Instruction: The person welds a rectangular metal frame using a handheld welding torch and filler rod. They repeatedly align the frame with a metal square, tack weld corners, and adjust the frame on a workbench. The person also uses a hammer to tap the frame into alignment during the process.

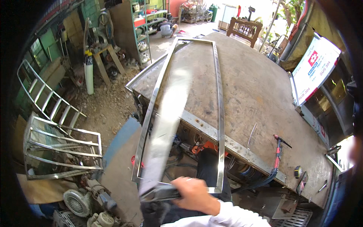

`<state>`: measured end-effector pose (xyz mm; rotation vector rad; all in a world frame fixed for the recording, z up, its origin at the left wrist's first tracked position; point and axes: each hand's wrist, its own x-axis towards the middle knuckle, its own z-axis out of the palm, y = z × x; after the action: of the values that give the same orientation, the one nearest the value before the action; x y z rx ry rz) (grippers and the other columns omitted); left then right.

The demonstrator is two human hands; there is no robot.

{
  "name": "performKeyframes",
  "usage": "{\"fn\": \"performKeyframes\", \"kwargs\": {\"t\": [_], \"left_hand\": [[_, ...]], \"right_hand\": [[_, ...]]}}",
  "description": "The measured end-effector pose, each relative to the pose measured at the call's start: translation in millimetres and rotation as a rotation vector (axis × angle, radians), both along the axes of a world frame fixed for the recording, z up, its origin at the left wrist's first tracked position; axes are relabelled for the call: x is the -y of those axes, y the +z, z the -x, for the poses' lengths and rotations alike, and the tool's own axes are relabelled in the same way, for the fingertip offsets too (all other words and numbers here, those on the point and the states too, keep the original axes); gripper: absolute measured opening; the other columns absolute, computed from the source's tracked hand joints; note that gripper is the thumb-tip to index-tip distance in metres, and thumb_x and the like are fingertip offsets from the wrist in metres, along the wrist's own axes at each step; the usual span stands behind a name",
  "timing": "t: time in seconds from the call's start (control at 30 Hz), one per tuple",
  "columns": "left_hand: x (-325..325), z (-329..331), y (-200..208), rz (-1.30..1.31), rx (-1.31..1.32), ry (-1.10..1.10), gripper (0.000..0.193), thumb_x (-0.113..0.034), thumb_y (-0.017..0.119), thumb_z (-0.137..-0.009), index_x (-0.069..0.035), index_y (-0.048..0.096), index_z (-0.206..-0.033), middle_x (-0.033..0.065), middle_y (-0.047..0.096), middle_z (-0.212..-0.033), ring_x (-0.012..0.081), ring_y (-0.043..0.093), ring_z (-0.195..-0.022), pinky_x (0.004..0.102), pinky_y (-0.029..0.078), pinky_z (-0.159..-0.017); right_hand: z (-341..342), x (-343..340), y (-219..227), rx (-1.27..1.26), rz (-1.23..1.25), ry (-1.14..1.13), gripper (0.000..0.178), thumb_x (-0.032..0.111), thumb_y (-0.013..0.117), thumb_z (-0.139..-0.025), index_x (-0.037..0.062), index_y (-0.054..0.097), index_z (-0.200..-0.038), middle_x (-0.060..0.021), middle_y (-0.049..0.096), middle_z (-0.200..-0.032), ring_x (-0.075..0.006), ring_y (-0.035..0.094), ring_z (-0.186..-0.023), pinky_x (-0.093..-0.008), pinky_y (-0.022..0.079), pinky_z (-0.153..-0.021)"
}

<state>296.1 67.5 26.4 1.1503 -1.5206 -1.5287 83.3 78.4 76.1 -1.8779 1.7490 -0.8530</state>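
Observation:
My right hand [196, 195] comes in from the lower edge in a white sleeve, its fingers closed at the dark near end of a long, flat, shiny metal strip [166, 125]. Motion smears the strip, which slants up and away over the table; its exact kind cannot be made out. Beneath and around it is a long, narrow, polished metal frame [220, 98]. Its far part lies over the worktable [253, 90], and its near end juts past the table's edge toward me, close to my hand. My left hand is not in view.
A torch with a red handle [278, 157], a tape roll [298, 172] and a phone [302, 183] lie on the table's right side. Shiny railing frames [62, 145] and motors [77, 202] stand at left. A person [166, 29] crouches far off by shelves.

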Motion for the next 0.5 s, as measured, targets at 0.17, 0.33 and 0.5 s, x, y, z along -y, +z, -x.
{"fn": "performKeyframes", "kwargs": {"t": [0.17, 0.33, 0.5], "left_hand": [[41, 58, 6, 0.813, 0.363, -0.299, 0.040, -0.024, 0.078, -0.089, -0.005, 0.068, -0.123, 0.0177, 0.070, -0.110, 0.0344, 0.068, -0.103, 0.0475, 0.051, -0.100], [68, 55, -36, 0.899, 0.678, -0.665, 0.037, -0.030, 0.078, -0.081, -0.012, 0.070, -0.112, 0.0115, 0.068, -0.092, 0.0328, 0.068, -0.091, 0.0449, 0.052, -0.084], [70, 50, -48, 1.005, 0.666, -0.624, 0.031, -0.033, 0.081, -0.074, -0.013, 0.066, -0.093, 0.0118, 0.068, -0.081, 0.0349, 0.069, -0.077, 0.0490, 0.052, -0.070]], "right_hand": [[135, -38, 28, -0.157, 0.039, -0.471, 0.044, 0.023, 0.090, -0.066, 0.0067, 0.069, -0.101, -0.0152, 0.073, -0.087, -0.0362, 0.073, -0.081, -0.0467, 0.057, -0.071], [260, -73, 12, -0.369, -0.182, -0.768, 0.041, 0.032, 0.082, -0.073, 0.0059, 0.073, -0.104, -0.0217, 0.075, -0.086, -0.0405, 0.074, -0.083, -0.0479, 0.058, -0.075], [335, -96, -38, -0.544, -0.290, -0.894, 0.056, 0.045, 0.090, -0.069, -0.0004, 0.069, -0.096, -0.0229, 0.075, -0.099, -0.0421, 0.072, -0.096, -0.0490, 0.058, -0.085]]}}
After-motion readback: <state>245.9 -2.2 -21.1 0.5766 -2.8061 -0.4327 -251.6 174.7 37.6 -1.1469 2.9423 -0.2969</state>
